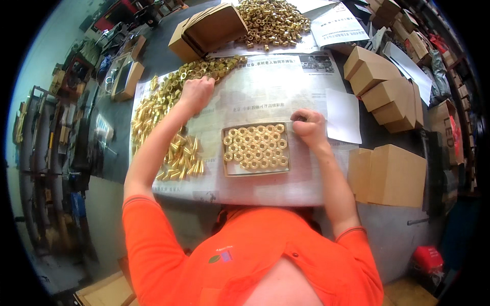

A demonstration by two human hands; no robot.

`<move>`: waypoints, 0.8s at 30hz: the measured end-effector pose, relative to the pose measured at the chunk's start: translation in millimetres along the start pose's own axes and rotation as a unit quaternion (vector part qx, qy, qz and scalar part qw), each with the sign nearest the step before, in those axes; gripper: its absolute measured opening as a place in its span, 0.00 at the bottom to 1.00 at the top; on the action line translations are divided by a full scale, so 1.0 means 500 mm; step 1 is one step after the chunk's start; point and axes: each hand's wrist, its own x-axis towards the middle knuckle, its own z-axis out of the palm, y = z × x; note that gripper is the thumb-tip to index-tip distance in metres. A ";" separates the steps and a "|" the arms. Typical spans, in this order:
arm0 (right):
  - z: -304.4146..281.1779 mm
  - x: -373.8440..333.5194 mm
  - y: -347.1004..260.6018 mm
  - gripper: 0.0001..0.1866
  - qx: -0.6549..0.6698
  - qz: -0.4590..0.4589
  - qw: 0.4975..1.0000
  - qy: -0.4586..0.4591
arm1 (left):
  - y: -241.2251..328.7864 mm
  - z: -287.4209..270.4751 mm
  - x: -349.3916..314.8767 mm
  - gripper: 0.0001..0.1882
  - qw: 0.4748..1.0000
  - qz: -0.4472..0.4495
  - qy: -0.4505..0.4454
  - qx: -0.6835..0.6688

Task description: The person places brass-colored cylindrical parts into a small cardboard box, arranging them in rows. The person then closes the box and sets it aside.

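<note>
A shallow cardboard box (256, 174) lies on the newspaper in front of me, with rows of brass hex nuts (255, 145) standing in it. My left hand (198, 93) reaches to the edge of a heap of loose brass nuts (176, 81) at the far left. Its fingers are curled together, and whatever is between them is hidden. Just beyond the box's upper right corner is my right hand (310, 127), closed with thumb and fingers bent inward; I cannot make out what it holds. Cone-shaped brass pieces (185, 159) lie left of the box.
A tipped-over cardboard box (209, 31) stands behind the nut heap, beside a second nut pile (273, 21). Folded cardboard boxes (385, 89) line the right side, with another box (390, 176) nearer me. White paper (343, 117) lies beside my right hand.
</note>
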 end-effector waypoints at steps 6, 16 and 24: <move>-0.004 0.001 -0.007 0.11 -0.015 0.010 1.000 -0.007 | 0.028 -0.020 -0.076 0.13 0.941 -0.088 -0.021 -0.325; -0.005 -0.001 -0.006 0.10 -0.003 0.005 1.000 -0.002 | 0.048 0.007 -0.135 0.10 0.960 -0.091 -0.034 -0.263; 0.000 -0.001 -0.008 0.11 -0.001 0.010 1.000 -0.002 | 0.062 0.008 -0.168 0.08 0.969 -0.079 0.024 -0.231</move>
